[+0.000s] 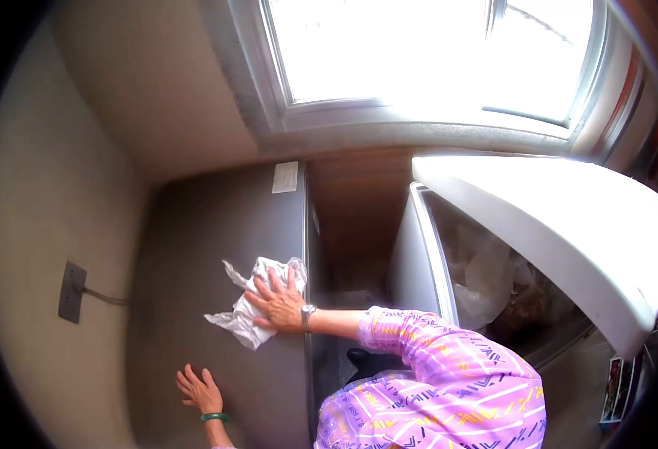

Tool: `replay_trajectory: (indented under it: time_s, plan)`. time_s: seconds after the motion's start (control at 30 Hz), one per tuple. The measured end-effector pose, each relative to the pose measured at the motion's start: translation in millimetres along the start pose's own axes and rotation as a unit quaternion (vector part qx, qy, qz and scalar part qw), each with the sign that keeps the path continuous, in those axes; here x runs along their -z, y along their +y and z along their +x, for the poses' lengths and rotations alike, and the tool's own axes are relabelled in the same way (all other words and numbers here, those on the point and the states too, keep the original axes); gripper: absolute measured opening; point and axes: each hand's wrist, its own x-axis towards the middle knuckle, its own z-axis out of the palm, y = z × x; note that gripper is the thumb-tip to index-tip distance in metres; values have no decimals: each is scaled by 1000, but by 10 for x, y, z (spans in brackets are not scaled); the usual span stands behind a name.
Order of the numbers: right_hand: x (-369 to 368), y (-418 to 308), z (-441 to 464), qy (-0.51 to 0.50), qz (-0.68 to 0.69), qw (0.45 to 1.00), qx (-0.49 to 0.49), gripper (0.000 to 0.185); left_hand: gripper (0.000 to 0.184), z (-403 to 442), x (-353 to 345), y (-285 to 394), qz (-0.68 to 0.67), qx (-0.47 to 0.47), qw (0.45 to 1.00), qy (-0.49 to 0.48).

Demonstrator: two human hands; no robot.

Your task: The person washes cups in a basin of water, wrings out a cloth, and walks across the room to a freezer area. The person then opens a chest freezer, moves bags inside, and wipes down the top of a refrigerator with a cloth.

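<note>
My right hand (278, 301), with a watch at the wrist, lies palm down on a crumpled white cloth (245, 329). Its fingers are spread and press the cloth flat against a large dark grey panel (209, 224), close to the panel's right edge. Lower left, my left hand (200, 391) rests on the same grey surface with fingers apart and nothing in them; a green bangle (214, 417) circles that wrist. A pale label (285, 177) is stuck near the panel's far edge.
On the right stands a chest freezer (411, 258) with its white lid (561, 217) raised and plastic bags (486, 288) inside. A narrow gap separates it from the grey panel. A wall socket (72, 292) with a cord (104, 298) is at left; a bright window (389, 52) is ahead.
</note>
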Motion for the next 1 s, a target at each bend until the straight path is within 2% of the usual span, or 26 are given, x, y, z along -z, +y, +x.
replay_trajectory:
  time_s: [0.1, 0.4, 0.47, 0.73, 0.8, 0.9, 0.93, 0.97, 1.0]
  plan:
    - [39, 12, 22, -4, 0, 1000, 0, 63, 45, 22, -74, 51, 26, 21, 998, 48]
    - [26, 33, 0, 14, 54, 998, -17, 64, 45, 43, -117, 144, 91, 23, 994, 63]
    - [19, 42, -7, 17, 64, 998, -25, 65, 45, 59, -133, 150, 92, 62, 993, 40]
    - [-54, 42, -2, 40, 54, 998, -13, 64, 46, 45, -213, 30, 87, 24, 994, 55]
    - [-55, 140, 68, 19, 64, 997, 28, 64, 47, 72, -309, -33, 86, 20, 994, 63]
    - [2, 269, 227, 2, 66, 997, 49, 59, 49, -228, -72, -49, 74, 46, 996, 28]
    - [29, 281, 272, 4, 59, 997, 49, 59, 47, -433, 70, -35, 79, 5, 994, 76]
    - [151, 236, 263, -46, 38, 998, 23, 61, 46, -658, 159, -83, 85, -33, 988, 122]
    - [145, 200, 222, -42, 41, 998, 8, 61, 46, -829, 170, -243, 86, -28, 988, 123]
